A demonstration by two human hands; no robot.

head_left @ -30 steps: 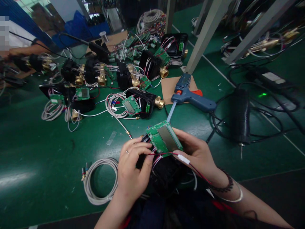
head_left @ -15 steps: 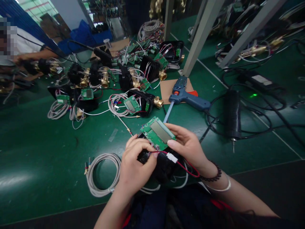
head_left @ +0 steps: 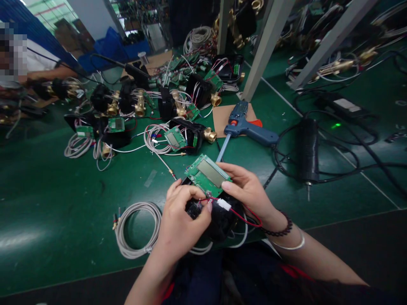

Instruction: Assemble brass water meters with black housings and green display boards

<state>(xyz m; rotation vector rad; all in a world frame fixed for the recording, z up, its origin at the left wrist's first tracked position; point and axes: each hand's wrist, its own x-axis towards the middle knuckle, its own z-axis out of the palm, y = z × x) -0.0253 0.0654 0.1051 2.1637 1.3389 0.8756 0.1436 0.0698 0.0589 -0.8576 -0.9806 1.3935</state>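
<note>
Dim overhead light, glare on the green table (head_left: 28,239), edges warped and blurred.

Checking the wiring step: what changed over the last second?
Left hand slid from the edge of the green circuit board down onto the black housing, thumb at the red wire. Right hand still holds the board; glue gun and cable coil unmoved.

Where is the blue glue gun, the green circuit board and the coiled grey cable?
glue gun (head_left: 254,131), head view, blue body
circuit board (head_left: 213,173), head view, its screen
coiled grey cable (head_left: 140,206), head view, top of loop
</note>
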